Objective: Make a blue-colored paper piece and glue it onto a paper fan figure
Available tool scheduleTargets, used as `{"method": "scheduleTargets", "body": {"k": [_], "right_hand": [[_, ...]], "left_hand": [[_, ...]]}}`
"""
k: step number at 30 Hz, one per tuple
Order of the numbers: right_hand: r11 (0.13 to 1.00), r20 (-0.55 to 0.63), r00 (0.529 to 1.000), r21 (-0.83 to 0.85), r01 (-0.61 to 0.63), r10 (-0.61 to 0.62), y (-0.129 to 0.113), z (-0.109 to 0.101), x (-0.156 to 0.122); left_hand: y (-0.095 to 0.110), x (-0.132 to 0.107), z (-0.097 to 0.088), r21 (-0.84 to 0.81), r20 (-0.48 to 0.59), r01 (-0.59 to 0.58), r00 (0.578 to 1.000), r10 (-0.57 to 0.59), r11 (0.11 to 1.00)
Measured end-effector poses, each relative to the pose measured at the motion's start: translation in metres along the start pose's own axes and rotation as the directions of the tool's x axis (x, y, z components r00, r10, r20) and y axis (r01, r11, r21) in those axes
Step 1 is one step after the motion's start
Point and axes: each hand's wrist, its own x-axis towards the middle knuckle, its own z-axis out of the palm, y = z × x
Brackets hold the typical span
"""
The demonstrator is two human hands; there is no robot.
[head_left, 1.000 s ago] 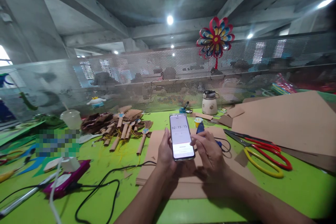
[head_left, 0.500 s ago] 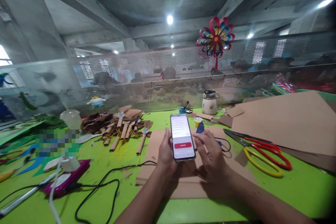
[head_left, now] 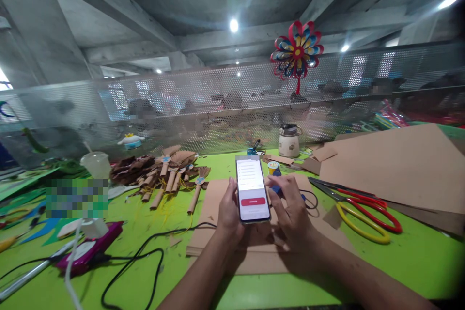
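A smartphone point(head_left: 253, 189) with a lit white screen and a red button bar is held upright above brown cardboard sheets point(head_left: 207, 237). My left hand point(head_left: 231, 210) is wrapped round its left edge and lower corner. Just right of the phone hovers my right hand point(head_left: 292, 208), its fingers bent but apart, with nothing visible in them. Behind those fingers a dark blue object is partly hidden, its kind unclear. A small yellow-and-white tub point(head_left: 273, 168) stands beyond it.
Large scissors point(head_left: 358, 208) with red and yellow handles lie on the right by a big cardboard sheet point(head_left: 395, 164). Rolled paper pieces point(head_left: 170, 179) are heaped at left, near a purple power strip point(head_left: 92, 247) and black cable point(head_left: 160, 252). A flask point(head_left: 288, 143) stands behind.
My right hand's index finger has lifted and straightened slightly beside the phone. The phone and my left hand stay almost in place. The view has shifted a little.
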Motion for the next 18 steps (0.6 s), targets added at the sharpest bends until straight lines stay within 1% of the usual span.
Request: {"method": "scheduleTargets", "body": {"k": [4, 7, 14, 18], "right_hand": [[0.999, -0.033, 0.999, -0.039, -0.005, 0.004, 0.0038, 0.0013, 0.0016], [0.999, -0.030, 1.000, -0.051, -0.007, 0.005, 0.0041, 0.0015, 0.0023], [0.999, 0.034, 0.999, -0.053, 0.012, -0.010, 0.0001, -0.0016, 0.0034], [0.998, 0.045, 0.999, -0.060, 0.015, -0.012, 0.0024, -0.0010, 0.0038]], "left_hand": [[-0.0001, -0.0007, 0.0020, 0.007, -0.015, -0.018, 1.000, 0.018, 1.000], [0.0001, -0.0013, 0.0028, 0.014, -0.027, -0.018, 0.999, 0.018, 1.000], [-0.0005, -0.0025, 0.0026, 0.021, -0.032, -0.006, 0.999, 0.007, 1.000], [-0.0011, -0.0020, 0.0022, 0.022, -0.017, -0.017, 1.000, 0.017, 1.000]]}}
